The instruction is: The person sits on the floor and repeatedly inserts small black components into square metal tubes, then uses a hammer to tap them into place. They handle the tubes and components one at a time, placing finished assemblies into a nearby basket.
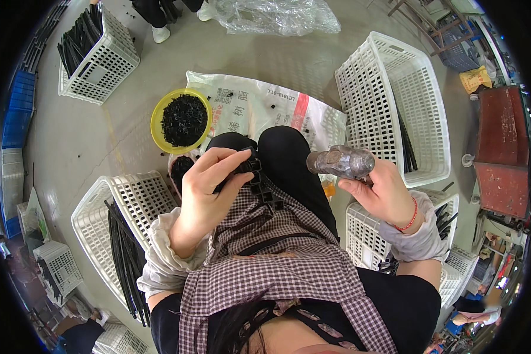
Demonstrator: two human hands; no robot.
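Observation:
My left hand [209, 186] is over my lap, thumb and fingers closed on a small black plastic piece [251, 164]. Several square black pieces [267, 196] trail down from it across the checked apron [277, 259]; whether they are joined to the held one I cannot tell. My right hand [383, 192] grips a hammer [343, 162] above my right thigh. Its worn metal head points left, apart from the black pieces, and its handle is mostly hidden by my fingers.
A yellow bowl [157, 131] of small black parts stands on the floor beyond my left knee, beside a printed white sack [271, 103]. White crates [369, 88] with black strips flank me, another crate [109, 71] farther off. Clear plastic film [277, 16] lies near another person's shoes [161, 33].

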